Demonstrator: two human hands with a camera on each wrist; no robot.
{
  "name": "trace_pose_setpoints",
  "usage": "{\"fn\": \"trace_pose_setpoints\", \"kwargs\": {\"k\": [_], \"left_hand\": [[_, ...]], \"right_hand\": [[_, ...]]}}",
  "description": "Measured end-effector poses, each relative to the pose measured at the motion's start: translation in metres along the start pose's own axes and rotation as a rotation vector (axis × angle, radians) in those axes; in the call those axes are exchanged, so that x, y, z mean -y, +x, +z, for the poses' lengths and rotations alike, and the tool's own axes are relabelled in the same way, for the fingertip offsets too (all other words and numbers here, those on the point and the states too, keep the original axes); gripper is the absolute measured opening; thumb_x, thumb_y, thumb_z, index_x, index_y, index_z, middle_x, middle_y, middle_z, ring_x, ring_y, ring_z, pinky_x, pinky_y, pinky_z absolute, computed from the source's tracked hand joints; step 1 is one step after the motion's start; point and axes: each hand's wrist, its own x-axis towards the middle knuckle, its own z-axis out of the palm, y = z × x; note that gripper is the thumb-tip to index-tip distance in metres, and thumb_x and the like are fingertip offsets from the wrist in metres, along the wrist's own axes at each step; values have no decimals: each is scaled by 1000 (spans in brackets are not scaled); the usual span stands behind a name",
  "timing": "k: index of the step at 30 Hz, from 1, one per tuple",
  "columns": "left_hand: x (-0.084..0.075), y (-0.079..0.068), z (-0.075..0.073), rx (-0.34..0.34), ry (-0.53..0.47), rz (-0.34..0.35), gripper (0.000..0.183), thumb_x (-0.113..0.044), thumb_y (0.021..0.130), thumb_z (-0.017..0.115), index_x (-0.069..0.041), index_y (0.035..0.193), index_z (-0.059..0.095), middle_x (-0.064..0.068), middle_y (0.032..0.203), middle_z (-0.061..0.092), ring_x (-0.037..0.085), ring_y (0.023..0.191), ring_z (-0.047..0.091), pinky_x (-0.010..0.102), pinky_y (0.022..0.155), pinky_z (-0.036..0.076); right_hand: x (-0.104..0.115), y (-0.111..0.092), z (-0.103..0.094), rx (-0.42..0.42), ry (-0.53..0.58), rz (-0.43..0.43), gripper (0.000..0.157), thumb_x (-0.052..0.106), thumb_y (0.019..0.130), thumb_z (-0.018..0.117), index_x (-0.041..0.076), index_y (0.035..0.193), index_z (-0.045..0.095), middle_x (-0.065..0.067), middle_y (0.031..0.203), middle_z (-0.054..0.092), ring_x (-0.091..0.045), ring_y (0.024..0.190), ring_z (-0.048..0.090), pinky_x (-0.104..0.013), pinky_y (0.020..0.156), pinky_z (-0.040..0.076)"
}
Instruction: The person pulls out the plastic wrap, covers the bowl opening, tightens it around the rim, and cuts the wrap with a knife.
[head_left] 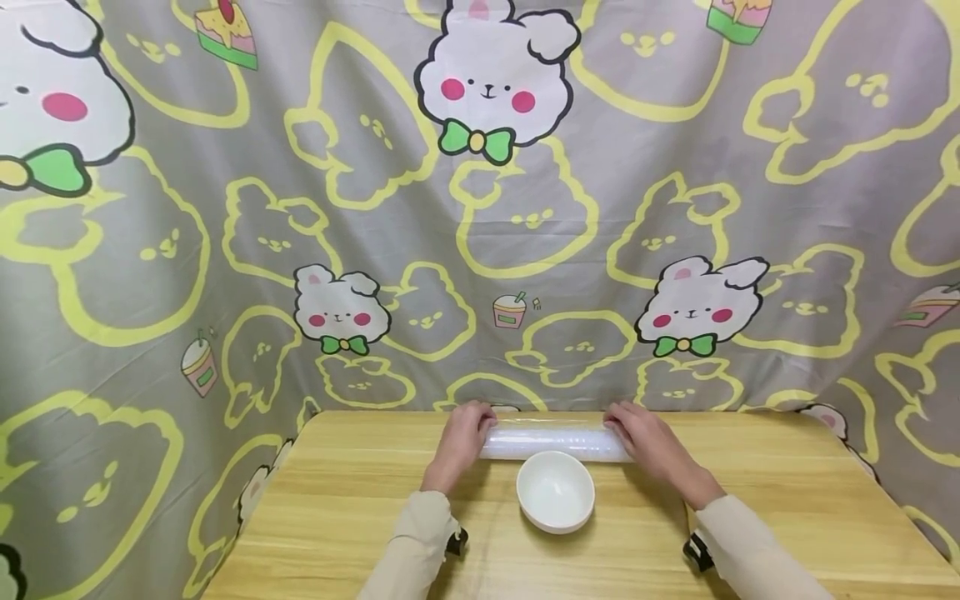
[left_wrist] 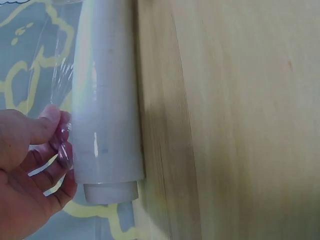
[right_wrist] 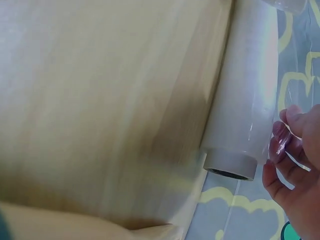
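A roll of clear plastic wrap [head_left: 555, 445] lies crosswise on the wooden table near its far edge. Behind the roll's left end, my left hand [head_left: 467, 433] pinches the loose film between thumb and fingers, as the left wrist view shows, with film [left_wrist: 62, 82] stretching up from the fingertips. At the other end my right hand [head_left: 645, 435] pinches the film in the same way, and shiny film covers its fingers [right_wrist: 281, 140]. The roll's hollow core [right_wrist: 231, 165] sticks out at the right end. Just in front of the roll stands a white bowl [head_left: 555, 492], between the forearms.
The wooden table [head_left: 337, 500] carries the roll and bowl. A grey curtain [head_left: 420, 233] with rabbit prints hangs right behind the table's far edge and along its sides. Black straps with small devices [head_left: 698, 552] sit at both wrists.
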Motion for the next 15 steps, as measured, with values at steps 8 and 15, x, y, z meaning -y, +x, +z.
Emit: {"fn": "trace_pose_setpoints", "kwargs": {"k": [8, 15], "left_hand": [[8, 4, 3, 26, -100, -28, 7, -3, 91, 74, -5, 85, 75, 3, 82, 70, 14, 76, 64, 27, 69, 56], [16, 8, -4, 62, -171, 39, 7, 5, 90, 73, -1, 87, 75, 5, 83, 71, 14, 74, 62, 25, 66, 54]], "right_hand": [[-2, 7, 2, 12, 82, 44, 7, 0, 93, 72, 7, 92, 71, 2, 85, 63, -14, 78, 61, -36, 68, 57], [-4, 12, 0, 28, 112, 71, 5, 3, 96, 69, 6, 93, 71, 2, 86, 64, -14, 79, 61, -37, 70, 57]]}}
